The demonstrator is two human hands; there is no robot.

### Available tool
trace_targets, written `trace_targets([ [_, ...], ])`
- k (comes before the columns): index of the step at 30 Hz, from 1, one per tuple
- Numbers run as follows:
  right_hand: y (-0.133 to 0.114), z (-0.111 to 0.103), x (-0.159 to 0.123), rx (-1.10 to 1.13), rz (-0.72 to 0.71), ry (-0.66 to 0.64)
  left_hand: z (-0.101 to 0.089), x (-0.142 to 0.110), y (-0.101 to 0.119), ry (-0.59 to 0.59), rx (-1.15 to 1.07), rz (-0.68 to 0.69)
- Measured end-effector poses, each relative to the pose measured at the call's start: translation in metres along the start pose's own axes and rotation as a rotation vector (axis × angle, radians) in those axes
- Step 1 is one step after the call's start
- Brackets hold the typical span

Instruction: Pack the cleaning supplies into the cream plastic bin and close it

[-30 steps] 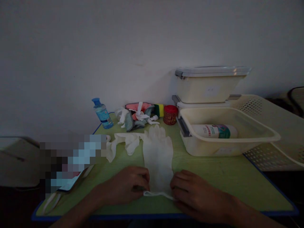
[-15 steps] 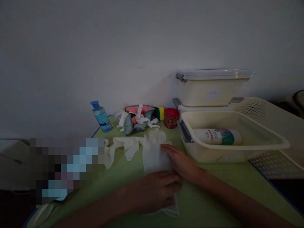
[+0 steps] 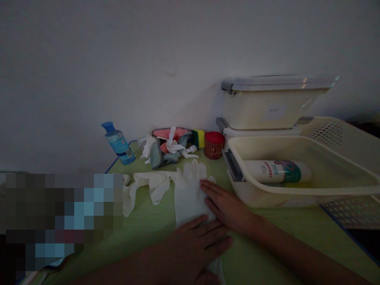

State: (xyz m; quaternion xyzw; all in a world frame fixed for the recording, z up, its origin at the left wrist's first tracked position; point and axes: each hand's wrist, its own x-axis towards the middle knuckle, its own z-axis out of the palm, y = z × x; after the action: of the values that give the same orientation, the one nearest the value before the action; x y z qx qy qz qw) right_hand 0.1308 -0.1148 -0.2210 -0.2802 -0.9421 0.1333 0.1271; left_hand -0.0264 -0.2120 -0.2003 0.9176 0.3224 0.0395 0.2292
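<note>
A white rubber glove (image 3: 188, 190) lies flat on the green table (image 3: 142, 229), fingers pointing away from me. My left hand (image 3: 197, 245) lies flat on the glove's cuff end, fingers stretched out toward the right. My right hand (image 3: 224, 206) rests flat on the glove's right side, its fingers reaching toward the glove's fingers. A second white glove (image 3: 148, 186) lies crumpled just to the left.
An open cream bin (image 3: 297, 196) holding a spray can (image 3: 277, 171) stands at the right, with lidded bins (image 3: 273, 103) stacked behind. A blue bottle (image 3: 117, 143), a pile of cloths (image 3: 169, 148), a sponge (image 3: 198, 138) and a red container (image 3: 213, 145) line the wall.
Both hands went from pinching the glove's cuff to lying flat on it. My right hand moved up along the glove. My left hand's fingers spread out. The view shifted closer.
</note>
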Motion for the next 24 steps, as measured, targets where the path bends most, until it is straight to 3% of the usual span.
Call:
trace_targets([
  [6,-0.001,0.0,0.0,-0.014,0.008,0.005,0.006,-0.003,-0.004,0.068,0.15,0.084],
  [8,-0.001,0.001,0.0,-0.015,-0.004,0.018,0.01,-0.004,-0.006,0.204,0.231,0.152],
  [11,0.0,0.003,0.0,-0.025,-0.019,0.033,0.006,-0.008,-0.013,0.5,0.383,0.187],
  [13,0.0,0.003,0.0,-0.04,-0.017,0.029,-0.005,-0.013,-0.022,0.662,0.547,0.035],
  [15,0.0,0.003,0.001,-0.055,-0.008,0.016,-0.02,-0.021,-0.035,0.704,0.715,-0.339],
  [17,-0.001,0.002,0.001,-0.067,0.001,0.0,-0.034,-0.031,-0.05,0.587,0.74,-0.722],
  [19,-0.002,0.001,0.001,-0.074,0.006,-0.01,-0.045,-0.041,-0.063,0.419,0.678,-0.98],
  [21,-0.002,0.0,0.001,-0.078,0.005,-0.01,-0.051,-0.05,-0.072,0.281,0.592,-1.094],
  [22,-0.002,0.0,0.001,-0.08,0.004,-0.008,-0.054,-0.053,-0.074,0.272,0.566,-1.117],
  [24,-0.002,0.001,0.001,-0.087,-0.001,-0.001,-0.059,-0.058,-0.073,0.433,0.552,-1.13],
])
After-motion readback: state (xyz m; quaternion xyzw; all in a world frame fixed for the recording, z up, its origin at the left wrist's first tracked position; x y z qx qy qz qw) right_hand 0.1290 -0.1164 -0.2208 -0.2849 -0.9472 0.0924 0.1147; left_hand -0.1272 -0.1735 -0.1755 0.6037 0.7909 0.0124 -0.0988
